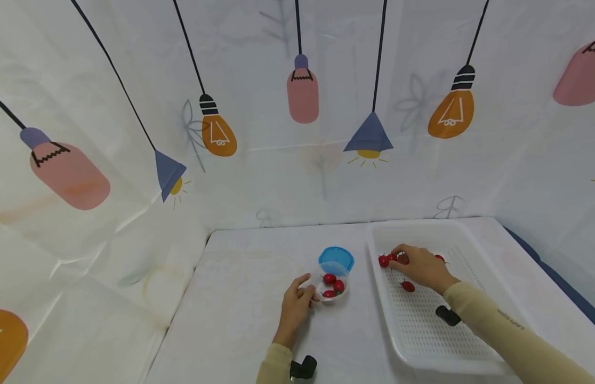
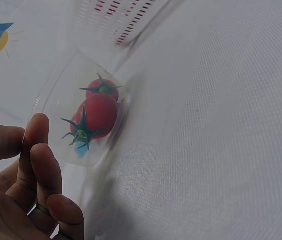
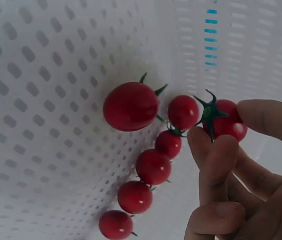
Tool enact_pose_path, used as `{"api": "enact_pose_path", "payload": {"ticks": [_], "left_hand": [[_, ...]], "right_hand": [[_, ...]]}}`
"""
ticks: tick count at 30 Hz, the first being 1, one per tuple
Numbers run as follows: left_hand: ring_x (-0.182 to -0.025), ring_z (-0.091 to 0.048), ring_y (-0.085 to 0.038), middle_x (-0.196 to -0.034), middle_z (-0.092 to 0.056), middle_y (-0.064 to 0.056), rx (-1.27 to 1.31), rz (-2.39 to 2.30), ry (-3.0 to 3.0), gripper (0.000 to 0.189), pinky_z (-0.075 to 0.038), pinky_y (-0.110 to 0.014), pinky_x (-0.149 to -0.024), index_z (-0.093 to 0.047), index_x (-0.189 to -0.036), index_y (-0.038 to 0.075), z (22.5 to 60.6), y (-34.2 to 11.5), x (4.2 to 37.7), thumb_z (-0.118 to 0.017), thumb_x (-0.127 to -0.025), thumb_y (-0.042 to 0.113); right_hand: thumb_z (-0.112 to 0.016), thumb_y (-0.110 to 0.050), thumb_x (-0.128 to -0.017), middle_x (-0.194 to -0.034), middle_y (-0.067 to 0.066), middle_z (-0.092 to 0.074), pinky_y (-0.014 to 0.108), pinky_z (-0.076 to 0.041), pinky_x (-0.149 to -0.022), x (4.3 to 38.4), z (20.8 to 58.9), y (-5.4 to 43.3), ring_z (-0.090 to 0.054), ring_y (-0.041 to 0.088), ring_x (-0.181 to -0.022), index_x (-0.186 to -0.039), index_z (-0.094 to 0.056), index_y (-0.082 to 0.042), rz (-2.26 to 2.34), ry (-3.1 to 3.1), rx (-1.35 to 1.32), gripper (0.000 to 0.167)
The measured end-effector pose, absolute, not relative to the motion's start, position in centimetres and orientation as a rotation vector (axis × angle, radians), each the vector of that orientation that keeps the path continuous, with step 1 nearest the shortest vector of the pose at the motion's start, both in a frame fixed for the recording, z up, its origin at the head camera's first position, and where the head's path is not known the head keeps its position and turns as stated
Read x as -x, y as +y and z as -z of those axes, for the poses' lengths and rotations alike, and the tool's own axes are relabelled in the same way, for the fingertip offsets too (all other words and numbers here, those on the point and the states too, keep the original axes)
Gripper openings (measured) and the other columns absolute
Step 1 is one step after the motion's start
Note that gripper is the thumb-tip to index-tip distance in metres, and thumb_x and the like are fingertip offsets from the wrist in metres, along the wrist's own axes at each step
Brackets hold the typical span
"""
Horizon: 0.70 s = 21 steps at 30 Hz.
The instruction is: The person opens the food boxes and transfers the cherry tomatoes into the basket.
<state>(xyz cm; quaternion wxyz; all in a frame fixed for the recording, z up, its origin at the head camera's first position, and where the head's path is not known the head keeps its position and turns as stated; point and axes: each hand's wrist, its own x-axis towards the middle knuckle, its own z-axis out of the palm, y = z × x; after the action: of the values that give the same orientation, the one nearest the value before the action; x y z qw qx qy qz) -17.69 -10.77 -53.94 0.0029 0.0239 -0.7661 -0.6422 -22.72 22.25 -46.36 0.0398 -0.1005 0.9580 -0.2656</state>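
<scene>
My left hand [image 1: 296,306] pinches the rim of a small clear plastic container [image 2: 56,90] standing on the white tabletop. Several red cherry tomatoes [image 2: 97,116] with green stems lie inside it. Over the far left part of a white perforated basket, my right hand [image 1: 424,266] pinches one cherry tomato [image 3: 225,120] between thumb and fingertips, its green calyx showing. Below that hand, several more tomatoes [image 3: 153,166] run in a row along the basket wall. A nearer tomato [image 1: 408,286] sits apart on the basket floor.
The white basket [image 1: 393,341] takes up the right side of the table [image 1: 230,320]. Just behind the clear container is a round blue translucent piece [image 1: 337,258]. A white sheet printed with lamps [image 1: 278,186] hangs behind the table and along its sides.
</scene>
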Motion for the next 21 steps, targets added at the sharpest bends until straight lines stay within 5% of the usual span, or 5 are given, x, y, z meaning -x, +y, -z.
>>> {"api": "enact_pose_path", "payload": {"ticks": [8, 15, 21], "left_hand": [[-0.075, -0.064, -0.020, -0.080, -0.070, -0.007, -0.085, 2.022, -2.401, 0.040, -0.052, -0.028, -0.070, -0.055, -0.141, 0.003, 54.1, -10.7, 17.8, -0.057, -0.103, 0.016], [-0.079, -0.065, -0.032, -0.083, -0.070, -0.015, -0.094, 2.005, -2.401, 0.041, -0.054, -0.038, -0.073, -0.053, -0.142, -0.002, 53.5, -10.5, 17.6, -0.056, -0.104, 0.013], [-0.077, -0.064, -0.021, -0.081, -0.070, -0.006, -0.116, 2.013, -2.422, 0.041, -0.052, -0.030, -0.073, -0.054, -0.142, 0.004, 53.8, -10.6, 17.7, -0.057, -0.104, 0.018]], "right_hand": [[-0.074, -0.035, -0.091, -0.092, 0.001, -0.069, 0.034, -0.051, -0.059, 23.0, 48.2, 21.8, -0.063, 0.017, -0.080, -0.109, -0.068, -0.011, 0.678, 2.915, 0.329, 0.031], [-0.075, -0.031, -0.092, -0.096, 0.006, -0.072, 0.037, -0.054, -0.059, 23.4, 49.3, 21.6, -0.067, 0.020, -0.080, -0.109, -0.068, -0.009, 0.655, 2.907, 0.337, 0.029], [-0.074, -0.031, -0.091, -0.096, 0.006, -0.072, 0.036, -0.053, -0.058, 23.5, 49.3, 21.4, -0.067, 0.020, -0.080, -0.109, -0.068, -0.009, 0.638, 2.909, 0.316, 0.029]]}}
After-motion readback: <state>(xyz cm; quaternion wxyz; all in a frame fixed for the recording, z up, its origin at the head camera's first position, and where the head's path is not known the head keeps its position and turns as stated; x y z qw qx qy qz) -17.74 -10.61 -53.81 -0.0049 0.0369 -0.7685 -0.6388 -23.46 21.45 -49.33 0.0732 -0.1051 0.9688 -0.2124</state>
